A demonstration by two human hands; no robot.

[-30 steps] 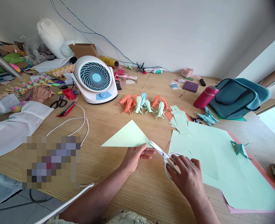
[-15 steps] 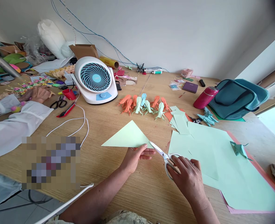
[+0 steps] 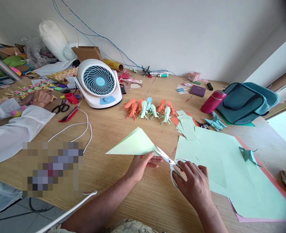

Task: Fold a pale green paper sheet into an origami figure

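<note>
Pale green paper triangle, folded double, lies on the wooden table directly in front of the seated person; its upper layer stands slightly off the lower one along the far edge. Left hand: thumb and fingers pinch the triangle's near edge close to its right corner. Right hand: fingers curled through the white handles of the scissors, whose blades, a little apart, point at that same right corner and touch it. Right of the scissors, large green sheets lie stacked over a pink one, with a small teal paper figure resting on them. Beyond the triangle, a row of orange, green and blue folded figures. Further back, a white desk fan, a red bottle and a teal bag. Far left, a co-worker's hand in a white sleeve rests beside black scissors.
</note>
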